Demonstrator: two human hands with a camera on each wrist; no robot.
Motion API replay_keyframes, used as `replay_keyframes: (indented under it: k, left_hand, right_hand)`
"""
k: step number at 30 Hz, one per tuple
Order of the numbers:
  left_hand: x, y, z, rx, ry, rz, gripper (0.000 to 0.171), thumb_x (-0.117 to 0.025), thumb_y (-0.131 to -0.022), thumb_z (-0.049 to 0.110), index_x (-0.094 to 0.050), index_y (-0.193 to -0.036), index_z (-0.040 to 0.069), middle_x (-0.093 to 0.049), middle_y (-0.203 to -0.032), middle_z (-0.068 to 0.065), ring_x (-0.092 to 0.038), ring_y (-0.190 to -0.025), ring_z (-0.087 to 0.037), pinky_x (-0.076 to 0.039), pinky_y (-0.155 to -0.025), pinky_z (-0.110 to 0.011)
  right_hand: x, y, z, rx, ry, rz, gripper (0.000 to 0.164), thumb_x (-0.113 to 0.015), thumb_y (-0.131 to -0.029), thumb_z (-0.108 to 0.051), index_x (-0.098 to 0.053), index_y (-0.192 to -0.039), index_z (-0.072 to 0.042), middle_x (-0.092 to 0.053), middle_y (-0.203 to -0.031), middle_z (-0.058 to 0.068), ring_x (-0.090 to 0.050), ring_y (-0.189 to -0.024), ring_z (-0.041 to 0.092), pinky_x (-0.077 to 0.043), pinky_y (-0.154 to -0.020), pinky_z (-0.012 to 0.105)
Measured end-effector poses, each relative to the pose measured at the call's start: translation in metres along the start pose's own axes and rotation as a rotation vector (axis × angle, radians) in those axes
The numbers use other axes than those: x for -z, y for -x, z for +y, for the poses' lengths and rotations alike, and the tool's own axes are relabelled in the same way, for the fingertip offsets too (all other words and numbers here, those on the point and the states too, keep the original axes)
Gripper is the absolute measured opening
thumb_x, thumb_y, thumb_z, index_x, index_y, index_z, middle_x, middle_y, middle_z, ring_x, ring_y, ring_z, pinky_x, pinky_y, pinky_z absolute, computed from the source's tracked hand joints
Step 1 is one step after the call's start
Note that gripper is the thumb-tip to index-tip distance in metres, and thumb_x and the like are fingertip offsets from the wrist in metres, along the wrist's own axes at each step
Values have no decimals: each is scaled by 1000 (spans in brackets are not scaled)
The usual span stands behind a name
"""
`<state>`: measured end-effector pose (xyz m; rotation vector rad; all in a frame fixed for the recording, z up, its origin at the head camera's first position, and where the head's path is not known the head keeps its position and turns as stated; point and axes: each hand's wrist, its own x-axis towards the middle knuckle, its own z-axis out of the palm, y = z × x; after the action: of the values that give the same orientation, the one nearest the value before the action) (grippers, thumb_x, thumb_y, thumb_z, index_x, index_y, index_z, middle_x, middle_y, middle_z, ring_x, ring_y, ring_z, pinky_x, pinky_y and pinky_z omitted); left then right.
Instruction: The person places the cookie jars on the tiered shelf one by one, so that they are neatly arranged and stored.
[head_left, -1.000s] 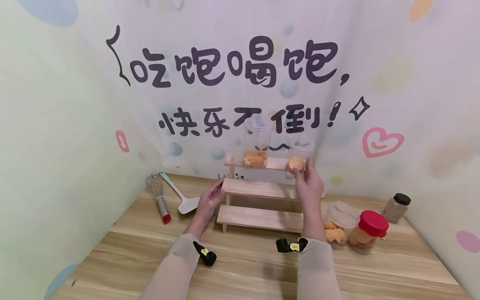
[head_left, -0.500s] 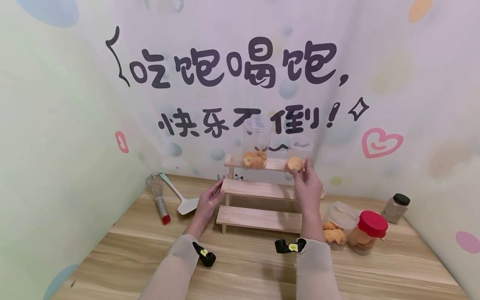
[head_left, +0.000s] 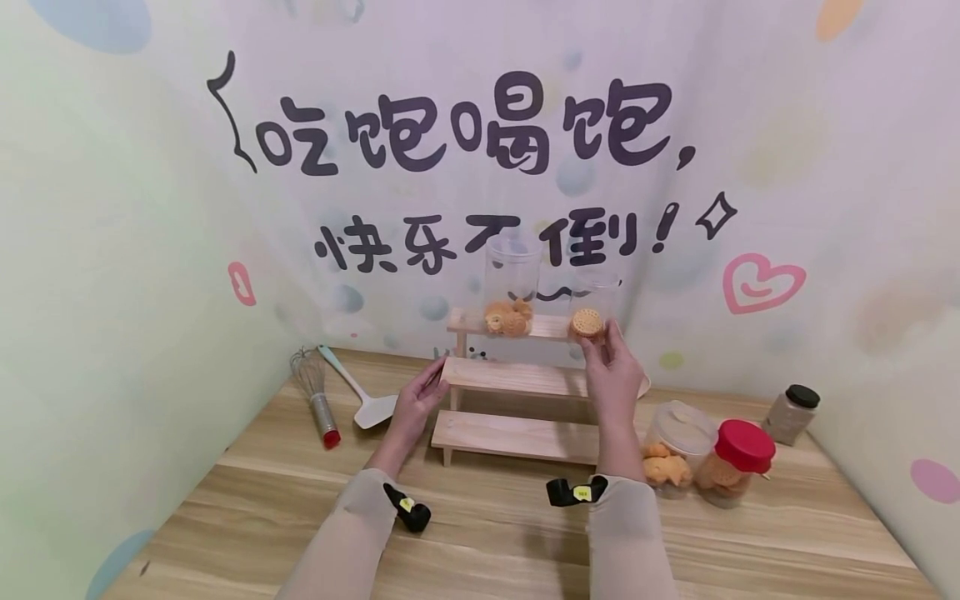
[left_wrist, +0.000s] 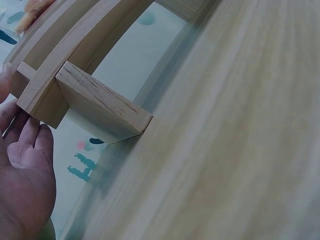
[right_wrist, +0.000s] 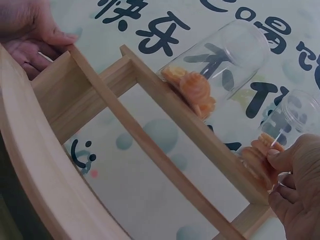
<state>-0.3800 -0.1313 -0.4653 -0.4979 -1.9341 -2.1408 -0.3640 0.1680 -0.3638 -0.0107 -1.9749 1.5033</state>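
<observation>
A three-tier wooden display stand (head_left: 517, 377) stands on the table against the wall. My left hand (head_left: 417, 406) grips the left end of its middle tier, thumb at the upper edge and fingers below, as the left wrist view shows. At the right end of the top tier, my right hand (head_left: 615, 379) holds a small clear jar (head_left: 594, 293) by its lower part between thumb and fingers. Round cookies (right_wrist: 262, 152) lie in the bottom of this jar. To its left on the same tier is a taller clear jar (head_left: 513, 275) with orange-brown cookies (right_wrist: 192, 90) inside.
Left of the stand lie a whisk (head_left: 318, 398) with a red end and a white spatula (head_left: 373, 412). On the right are a clear-lidded cookie jar (head_left: 678, 433), a jar with a red cover (head_left: 742, 450) and a black-lidded jar (head_left: 793, 415).
My right hand and the small jar have shifted slightly left along the top tier, toward the taller jar. The left hand keeps its place on the stand.
</observation>
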Motion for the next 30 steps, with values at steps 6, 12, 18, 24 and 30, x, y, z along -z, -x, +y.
replay_keyframes:
  k: [6,12,18,24,30]
  left_hand:
    - [2,-1,1,24,4,-25,52,-58,-103,11,-42,-152,1,-32,-160,-16,-35,-145,-29,-39,-108,-17]
    - [3,-3,1,42,-7,-36,53,-56,-103,7,-39,-152,-1,-28,-161,-18,-33,-146,-30,-39,-110,-19]
    - [1,-1,1,25,7,-10,52,-59,-102,13,-43,-151,4,-32,-160,-15,-36,-145,-27,-39,-109,-19]
    - [-1,0,-1,5,0,10,52,-62,-101,16,-47,-149,5,-36,-159,-14,-39,-144,-27,-41,-108,-19]
    - [-1,-1,-1,-11,-5,15,52,-62,-101,13,-46,-149,2,-36,-158,-17,-38,-143,-30,-41,-109,-21]
  right_hand:
    - [-3,1,6,41,22,21,56,-68,-97,-11,-46,-147,1,-52,-145,18,-54,-130,32,-48,-105,35]
    - [-5,1,10,56,36,40,53,-69,-97,-12,-51,-145,0,-55,-142,18,-56,-129,33,-50,-104,37]
    - [-7,3,13,66,8,59,49,-69,-97,-11,-55,-143,-1,-57,-142,17,-54,-131,29,-48,-106,38]
    - [-9,3,17,84,22,86,46,-69,-96,-12,-58,-139,-2,-59,-139,17,-56,-130,28,-49,-106,37]
    - [-9,2,17,90,13,91,45,-70,-95,-10,-58,-138,-1,-60,-138,18,-57,-129,30,-49,-106,40]
